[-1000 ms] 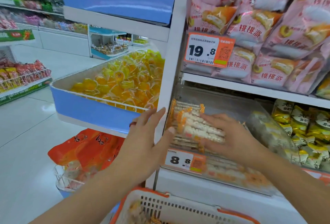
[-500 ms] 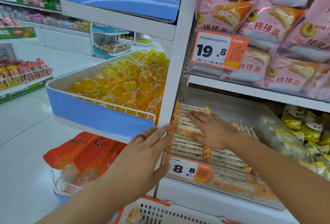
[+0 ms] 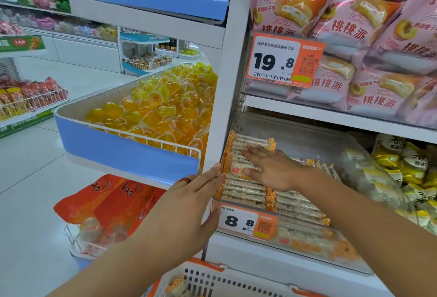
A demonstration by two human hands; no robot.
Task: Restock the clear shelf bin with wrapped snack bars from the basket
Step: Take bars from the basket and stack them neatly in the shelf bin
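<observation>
Both hands flat at the bin (image 3: 369,152)
Basket (image 3: 227,282) cut off below; right hand (image 3: 272,169) presses snack bars (image 3: 243,190) open-palmed as before, left hand (image 3: 189,204) open, now touching the bin's left edge.

floor (image 3: 35,178): pale glossy tile | shelving (image 3: 331,117): white | lighting: bright, even

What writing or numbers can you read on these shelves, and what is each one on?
"19.8": orange price tag on the upper shelf's edge.
"8.8": orange price tag on the clear shelf bin.
"桃桃派": pink cake bags on the upper shelf.
Small print and QR codes on both tags, the snack bars' red labels and the yellow packets: too small or blurred.
</observation>
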